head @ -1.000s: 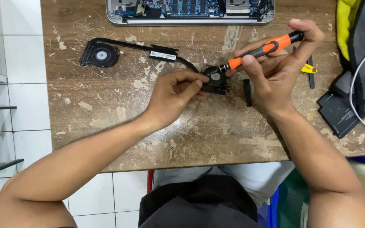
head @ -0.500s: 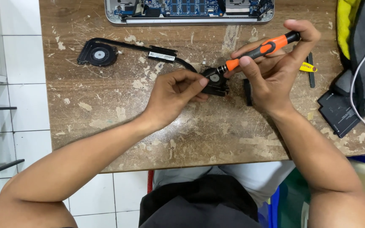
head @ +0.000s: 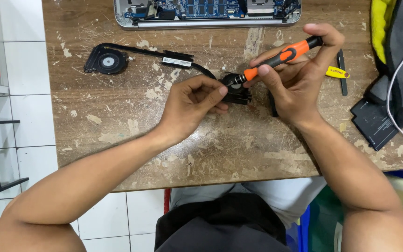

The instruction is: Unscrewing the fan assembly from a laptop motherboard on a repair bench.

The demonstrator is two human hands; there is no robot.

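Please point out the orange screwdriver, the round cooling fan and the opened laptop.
orange screwdriver (head: pixel 283 55), head view, on its orange grip.
round cooling fan (head: pixel 107 61), head view, on its hub.
opened laptop (head: pixel 201 22), head view, on its silver front edge.

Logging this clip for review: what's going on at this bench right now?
A person is working at a worn wooden table. The left hand steadies a small black fan joined by a black pipe to a second fan. The right hand holds an orange-and-black screwdriver, tip on the held fan. An opened laptop lies at the far edge.
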